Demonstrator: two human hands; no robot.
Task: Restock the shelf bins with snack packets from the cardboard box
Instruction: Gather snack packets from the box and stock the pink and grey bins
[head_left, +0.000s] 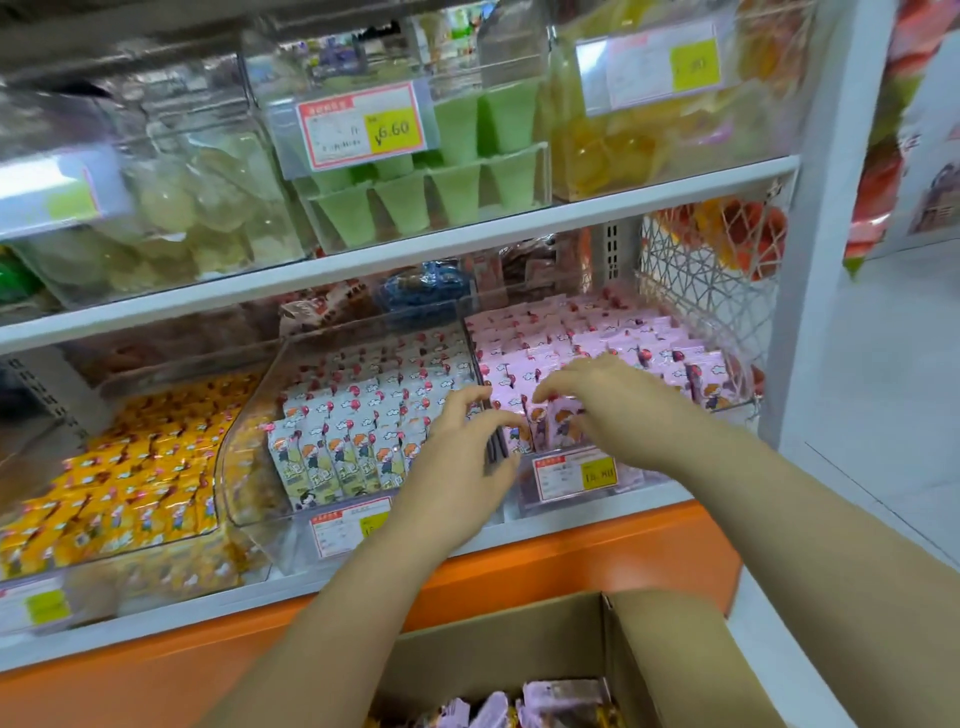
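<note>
The clear right-hand shelf bin (675, 470) is packed with rows of pink snack packets (613, 343). My right hand (613, 410) reaches over its front row, and its bent fingers and thumb pinch the tops of a few of those packets. My left hand (457, 457) hovers just left of it, at the divider between this bin and the white-packet bin (260, 467). Its fingers are spread and loosely curved, and it holds nothing. The open cardboard box (519, 639) stands below at the bottom edge, with purple-pink packets (561, 701) inside.
A bin of yellow packets (130, 478) fills the left of the same shelf. Price tags (576, 475) hang on the bin fronts. The shelf above holds clear bins of green cups (457, 192) and other sweets. A white upright (821, 218) bounds the shelf on the right, and an orange base panel (597, 561) runs below.
</note>
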